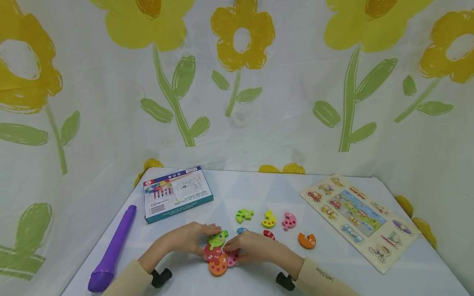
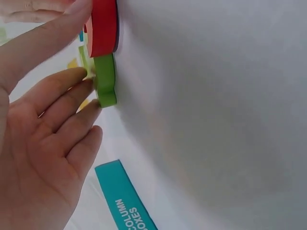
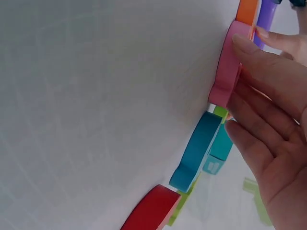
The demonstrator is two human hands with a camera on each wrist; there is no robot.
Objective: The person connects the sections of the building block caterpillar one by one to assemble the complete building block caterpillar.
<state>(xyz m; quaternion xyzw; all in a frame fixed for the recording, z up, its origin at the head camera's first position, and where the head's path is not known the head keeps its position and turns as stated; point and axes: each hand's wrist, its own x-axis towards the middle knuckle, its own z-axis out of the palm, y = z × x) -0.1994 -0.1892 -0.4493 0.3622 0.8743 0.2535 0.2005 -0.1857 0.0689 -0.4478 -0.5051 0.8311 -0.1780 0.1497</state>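
Observation:
Flat wooden number puzzle pieces lie joined near the table's front in the head view: a green caterpillar-like head (image 1: 217, 241), a red piece (image 1: 212, 254) marked 2 and an orange spotted piece (image 1: 217, 266) marked 3. My left hand (image 1: 190, 238) holds the cluster from the left, its thumb against the red piece (image 2: 103, 28) and fingertips at the green head (image 2: 105, 79). From the other side, my right hand (image 1: 253, 246) pinches a pink spotted piece (image 3: 228, 67), which lies against the orange one. The pink piece's far side is hidden by fingers.
Loose pieces lie beyond my right hand: green (image 1: 244, 216), yellow (image 1: 268, 219), pink (image 1: 289, 221), orange (image 1: 307, 241), blue (image 3: 195, 153) and red (image 3: 151, 211). A boxed set (image 1: 177, 194) and purple microphone-shaped object (image 1: 112, 248) stand left. A wooden picture board (image 1: 359, 222) lies right.

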